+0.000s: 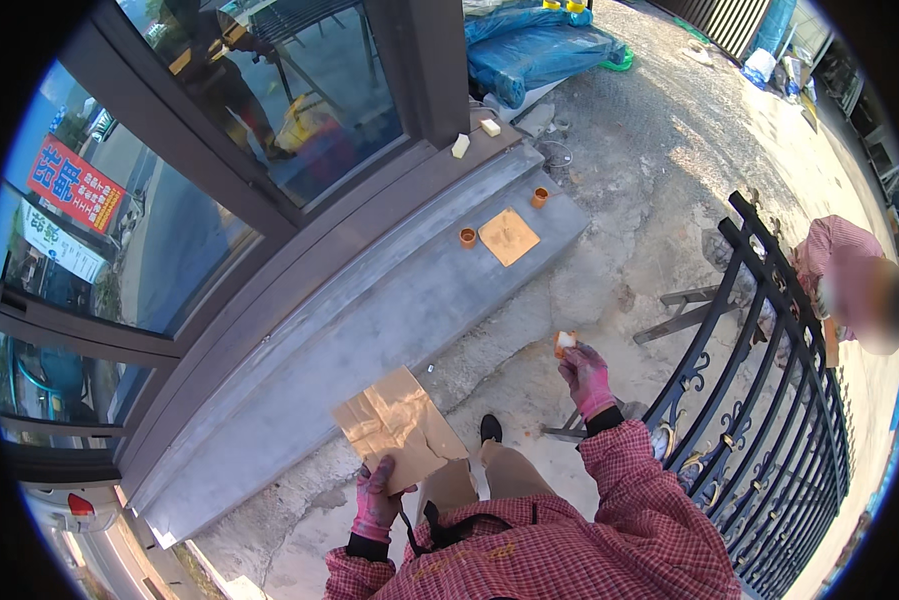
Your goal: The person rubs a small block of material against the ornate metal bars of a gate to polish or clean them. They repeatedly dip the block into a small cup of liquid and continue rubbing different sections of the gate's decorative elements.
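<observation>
While your left hand (pixel 376 500) pinches the cardboard (pixel 397 420), keep it level; lightly steady the small block (pixel 565 341) your right hand (pixel 587 382) pinches at one o'clock, clear of the fence (pixel 737 243).

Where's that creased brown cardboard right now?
In the head view, below and left of centre, the cardboard is in the left hand, partly overlapping the grey step.
</observation>
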A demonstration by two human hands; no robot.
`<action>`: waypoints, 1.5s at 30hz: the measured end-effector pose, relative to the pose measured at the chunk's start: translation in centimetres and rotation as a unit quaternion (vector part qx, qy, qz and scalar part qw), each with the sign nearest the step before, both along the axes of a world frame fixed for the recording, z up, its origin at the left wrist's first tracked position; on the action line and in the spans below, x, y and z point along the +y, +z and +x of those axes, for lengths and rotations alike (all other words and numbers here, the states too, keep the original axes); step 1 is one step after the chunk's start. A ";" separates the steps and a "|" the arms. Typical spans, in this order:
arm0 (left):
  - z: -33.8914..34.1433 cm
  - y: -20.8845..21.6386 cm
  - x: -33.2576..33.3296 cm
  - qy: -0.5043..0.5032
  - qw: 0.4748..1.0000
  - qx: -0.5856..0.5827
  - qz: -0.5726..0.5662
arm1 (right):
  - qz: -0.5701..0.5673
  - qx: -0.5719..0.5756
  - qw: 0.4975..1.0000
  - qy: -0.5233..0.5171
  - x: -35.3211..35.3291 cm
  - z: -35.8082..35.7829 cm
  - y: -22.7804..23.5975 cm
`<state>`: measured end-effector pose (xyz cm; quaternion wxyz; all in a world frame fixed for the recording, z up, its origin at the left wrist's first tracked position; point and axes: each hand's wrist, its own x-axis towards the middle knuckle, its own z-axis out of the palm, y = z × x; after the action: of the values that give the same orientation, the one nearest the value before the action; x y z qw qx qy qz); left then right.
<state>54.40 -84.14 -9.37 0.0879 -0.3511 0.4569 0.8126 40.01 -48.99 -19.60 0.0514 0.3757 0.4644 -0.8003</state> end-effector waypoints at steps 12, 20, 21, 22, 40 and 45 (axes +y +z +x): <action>-18.9 -3.8 -4.9 -0.083 0.996 -0.026 -0.011 | 0.047 -0.069 0.995 -0.060 -3.4 -16.3 -7.1; -28.6 -7.6 -5.1 -0.097 0.991 -0.086 -0.015 | 0.044 -0.110 0.988 -0.103 -2.9 -27.3 -15.7; -29.8 -8.0 -4.7 -0.098 0.990 -0.099 -0.015 | 0.045 -0.122 0.986 -0.102 -3.2 -28.9 -16.7; -30.6 -8.8 -4.2 -0.095 0.989 -0.109 -0.017 | 0.046 -0.133 0.985 -0.099 -3.1 -30.5 -17.9; -40.5 -24.7 2.4 -0.054 0.981 -0.188 -0.001 | 0.040 -0.026 0.999 0.022 -1.8 -53.5 -40.8; -40.9 -26.6 2.7 -0.052 0.980 -0.193 -0.009 | 0.142 -0.039 0.951 0.272 -4.3 -45.8 -42.5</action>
<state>13.54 -81.41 -35.96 0.2139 -0.4780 0.4561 0.7196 -5.76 -53.27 -62.11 0.2318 0.2695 0.6557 -0.6661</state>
